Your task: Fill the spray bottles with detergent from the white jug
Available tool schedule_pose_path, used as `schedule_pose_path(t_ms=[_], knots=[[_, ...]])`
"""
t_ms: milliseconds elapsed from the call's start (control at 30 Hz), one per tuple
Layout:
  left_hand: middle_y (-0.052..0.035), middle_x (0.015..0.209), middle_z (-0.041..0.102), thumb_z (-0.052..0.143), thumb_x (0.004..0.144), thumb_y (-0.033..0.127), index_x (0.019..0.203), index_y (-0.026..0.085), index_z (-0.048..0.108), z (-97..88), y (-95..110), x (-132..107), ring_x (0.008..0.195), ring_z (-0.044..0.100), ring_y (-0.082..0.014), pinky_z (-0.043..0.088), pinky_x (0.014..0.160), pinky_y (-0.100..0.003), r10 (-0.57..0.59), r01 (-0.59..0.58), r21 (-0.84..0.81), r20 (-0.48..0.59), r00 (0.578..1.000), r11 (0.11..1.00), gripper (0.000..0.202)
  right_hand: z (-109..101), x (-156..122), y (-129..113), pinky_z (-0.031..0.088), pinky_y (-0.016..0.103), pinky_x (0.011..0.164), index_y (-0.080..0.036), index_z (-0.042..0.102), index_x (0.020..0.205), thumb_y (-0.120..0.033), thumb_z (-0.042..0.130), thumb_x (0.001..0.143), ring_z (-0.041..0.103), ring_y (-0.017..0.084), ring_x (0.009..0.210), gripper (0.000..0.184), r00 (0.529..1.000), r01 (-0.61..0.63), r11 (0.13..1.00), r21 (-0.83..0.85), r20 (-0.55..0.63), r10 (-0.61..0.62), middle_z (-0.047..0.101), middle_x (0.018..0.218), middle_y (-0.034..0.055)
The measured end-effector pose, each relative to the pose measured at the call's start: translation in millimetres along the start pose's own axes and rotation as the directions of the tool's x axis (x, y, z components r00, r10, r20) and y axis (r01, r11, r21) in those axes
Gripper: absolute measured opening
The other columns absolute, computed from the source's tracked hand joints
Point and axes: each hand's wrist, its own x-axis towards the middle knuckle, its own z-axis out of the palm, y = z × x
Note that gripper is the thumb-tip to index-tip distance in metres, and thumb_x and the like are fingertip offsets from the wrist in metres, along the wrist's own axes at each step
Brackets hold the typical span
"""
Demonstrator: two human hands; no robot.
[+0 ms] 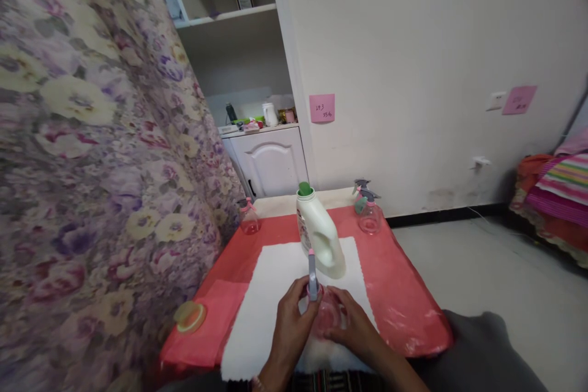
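So on my feed from the head cam I've got the small round-bellied spray bottle of clear pink-tinted plastic [327, 313] right at the near part of the white cloth with scalloped edges [271, 282], on the table under its shiny red cover [404, 294]. My left hand [293, 312] is up at the neck, thumb and fingers pinching around the base of the slim grey trigger head with a pink tip [313, 272]. My right hand [351, 324] is curled around the belly, thumb on the near side and fingers on the far side. I can't tell whether there's liquid in it, but I'd guess it's pretty light. The wall looks smooth and thin, so I'd expect it to be a bit slippery and to give if squeezed hard; doesn't strike me as fragile though. The head looks stiffer, so imo the collar is the spot for a firm pinch, with a looser wrap around the belly to steady it.
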Motion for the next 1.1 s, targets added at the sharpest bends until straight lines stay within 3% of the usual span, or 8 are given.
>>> schedule_pose_path(t_ms=[400, 1100], knots=[[-0.0067, 0.106, 0.074, 0.071, 0.075, 0.030, 0.101, 0.019, 0.070, 8.8, -7.8, 4.3, 0.100, 0.066, -0.0253, 0.051, 0.090, -0.035, -0.136, 0.118, -0.276, -0.048, 0.989, 0.954, 0.029, 0.1, 0.2, 2.9, 0.043, 0.047, 0.102, -0.026, 0.050, 0.128, -0.013, 0.075, 0.057, 0.054, 0.030, 0.120, 0.076, 1.000, 0.012, 0.999, 0.040, -0.010, -0.012, 0.057, 0.127, 0.0071], [-0.0083, 0.104, 0.075, 0.071, 0.072, 0.027, 0.098, 0.017, 0.070, 11.3, -25.8, 4.8, 0.099, 0.068, -0.0255, 0.052, 0.090, -0.037, -0.150, 0.132, -0.338, -0.028, 0.988, 0.932, 0.028, -5.2, -3.6, -5.0, 0.044, 0.044, 0.102, -0.025, 0.049, 0.130, -0.021, 0.077, 0.062, 0.054, 0.027, 0.120, 0.073, 1.000, 0.015, 0.999, -0.048, 0.001, -0.015, 0.056, 0.129, 0.0075]])
